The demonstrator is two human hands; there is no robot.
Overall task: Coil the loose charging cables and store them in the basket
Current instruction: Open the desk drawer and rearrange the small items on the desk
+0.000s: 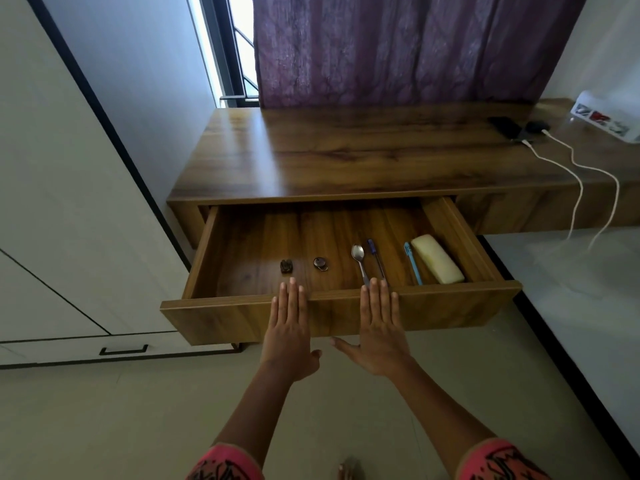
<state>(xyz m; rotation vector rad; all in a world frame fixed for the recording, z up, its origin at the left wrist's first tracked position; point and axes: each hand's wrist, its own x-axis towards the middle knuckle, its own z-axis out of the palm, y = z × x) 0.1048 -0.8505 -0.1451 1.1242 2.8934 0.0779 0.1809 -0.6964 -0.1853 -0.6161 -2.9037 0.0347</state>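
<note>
Both hands are spread flat and hold nothing. The left hand point(289, 327) and the right hand point(381, 325) lie side by side against the front panel of the pulled-out drawer point(450, 308), fingers straight and close together, fingertips reaching just over the panel's top edge. Both thumbs point inward toward each other below the panel.

The two white charging cables point(581, 190) are well apart from the hands, at the far right of the wooden desk top point(346, 150). One is plugged into a dark phone point(505, 128), the other into a small dark device point(538, 126) just beside it (we cannot tell what it is). Both run loose across the desk and hang over its front edge to the right of the drawer. A white power strip point(609, 119) sits behind them near the wall.

Inside the drawer, from left to right, we see a small dark lump point(285, 266), a round dark piece point(320, 264), a metal spoon point(360, 261), a dark blue pen point(375, 256), a light blue pen point(412, 263) and a cream-coloured oblong case point(437, 259). The spoon's handle ends just beyond the right hand's fingertips.

A purple curtain point(415, 46) hangs behind the desk, with a window point(235, 46) to its left. A white wardrobe point(52, 202) with a black handle point(123, 350) stands at the left.
</note>
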